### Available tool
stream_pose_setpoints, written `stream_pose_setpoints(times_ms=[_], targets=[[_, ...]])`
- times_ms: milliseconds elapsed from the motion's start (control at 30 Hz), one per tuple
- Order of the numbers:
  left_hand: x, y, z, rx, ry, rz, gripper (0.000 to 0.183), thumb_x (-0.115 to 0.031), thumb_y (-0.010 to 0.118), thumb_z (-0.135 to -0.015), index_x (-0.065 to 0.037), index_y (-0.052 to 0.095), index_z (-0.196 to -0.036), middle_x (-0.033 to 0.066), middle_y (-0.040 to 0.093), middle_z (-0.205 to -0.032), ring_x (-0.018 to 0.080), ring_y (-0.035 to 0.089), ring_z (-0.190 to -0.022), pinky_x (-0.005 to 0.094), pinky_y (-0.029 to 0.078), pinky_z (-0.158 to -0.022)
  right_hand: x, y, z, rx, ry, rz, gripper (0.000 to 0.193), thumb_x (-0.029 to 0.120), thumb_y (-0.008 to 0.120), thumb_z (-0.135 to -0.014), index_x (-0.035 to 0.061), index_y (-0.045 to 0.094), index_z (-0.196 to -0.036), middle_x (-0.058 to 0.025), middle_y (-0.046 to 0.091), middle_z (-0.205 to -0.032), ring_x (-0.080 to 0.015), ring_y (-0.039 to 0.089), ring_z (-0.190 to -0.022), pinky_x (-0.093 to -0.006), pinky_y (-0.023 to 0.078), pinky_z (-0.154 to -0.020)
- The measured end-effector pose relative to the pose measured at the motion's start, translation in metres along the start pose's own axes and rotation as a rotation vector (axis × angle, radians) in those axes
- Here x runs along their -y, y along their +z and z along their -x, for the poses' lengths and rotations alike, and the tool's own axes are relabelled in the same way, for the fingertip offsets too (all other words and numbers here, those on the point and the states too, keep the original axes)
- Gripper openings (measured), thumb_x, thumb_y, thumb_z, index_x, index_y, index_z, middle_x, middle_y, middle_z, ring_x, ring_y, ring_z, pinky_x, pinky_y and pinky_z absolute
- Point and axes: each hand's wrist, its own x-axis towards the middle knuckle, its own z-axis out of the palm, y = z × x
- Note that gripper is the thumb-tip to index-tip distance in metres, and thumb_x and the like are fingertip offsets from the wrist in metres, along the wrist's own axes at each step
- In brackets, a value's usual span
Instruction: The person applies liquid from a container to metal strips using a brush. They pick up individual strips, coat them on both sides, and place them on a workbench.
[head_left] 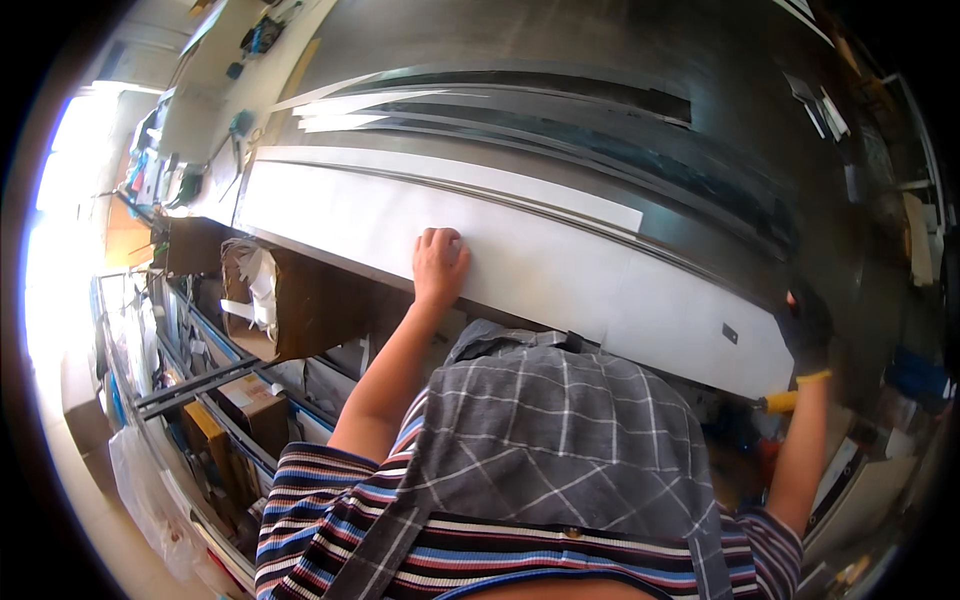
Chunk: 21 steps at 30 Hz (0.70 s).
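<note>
A long white board (560, 260) lies across the dark work table in front of me. My bare left hand (440, 262) rests on it left of the middle, with fingers curled in and pressed together and nothing visible in them. At the board's right end is my right hand (806, 325), in a black glove with a yellow cuff. A bare fingertip shows at the glove's far end; the other fingers blend into the dark background, so their grip is hidden. A yellow handle-like piece (780, 402) sits just below that hand. A small dark rectangle (730, 333) marks the board near its right end.
Behind the board lie a narrow white strip (480, 180) and several dark and pale strips on the table (740, 90). An open cardboard box (300, 305) stands below the left edge. Racks with boxes (250, 400) fill the lower left. A plastic bag (150, 490) hangs there.
</note>
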Motion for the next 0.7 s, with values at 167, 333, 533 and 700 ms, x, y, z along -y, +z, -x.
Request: stream_pose_setpoints(times_ms=[167, 333, 533, 700], targets=[[0.002, -0.003, -0.001, 0.0, -0.008, 0.063, 0.023, -0.014, 0.064, -0.075, -0.008, 0.06, -0.096, 0.0118, 0.056, -0.095, 0.0323, 0.053, -0.093, 0.0417, 0.043, -0.084, 0.007, 0.017, 0.029, -0.017, -0.037, 0.044, 0.015, 0.012, 0.065, -0.065, 0.0075, 0.058, -0.078, -0.0138, 0.058, -0.072, -0.0334, 0.059, -0.069, -0.04, 0.048, -0.061], [0.0, -0.022, 0.013, -0.014, -0.037, 0.125, 0.016, -0.014, 0.064, -0.075, -0.007, 0.061, -0.089, 0.0112, 0.059, -0.089, 0.0311, 0.057, -0.088, 0.0412, 0.046, -0.078, 0.017, 0.043, 0.063, 0.102, -0.011, 0.049, 0.016, 0.019, 0.066, -0.062, 0.0095, 0.055, -0.071, -0.0133, 0.054, -0.065, -0.0341, 0.057, -0.064, -0.0433, 0.044, -0.057], [0.02, -0.031, 0.048, 0.087, -0.013, 0.073, 0.012, -0.01, 0.066, -0.077, -0.005, 0.062, -0.087, 0.0111, 0.062, -0.089, 0.0308, 0.058, -0.089, 0.0398, 0.046, -0.08, 0.028, 0.029, 0.092, 0.241, 0.034, 0.024, 0.024, 0.03, 0.067, -0.072, 0.0073, 0.058, -0.07, -0.0141, 0.058, -0.072, -0.0338, 0.058, -0.07, -0.0444, 0.044, -0.061], [-0.005, -0.026, 0.028, 0.087, 0.232, 0.048, 0.016, -0.01, 0.064, -0.077, -0.007, 0.061, -0.092, 0.0102, 0.061, -0.093, 0.0303, 0.056, -0.092, 0.04, 0.044, -0.082, 0.052, 0.027, 0.074, 0.398, 0.213, 0.179, 0.027, 0.033, 0.071, -0.072, 0.0088, 0.067, -0.084, -0.0097, 0.061, -0.084, -0.027, 0.059, -0.086, -0.0386, 0.048, -0.075]])
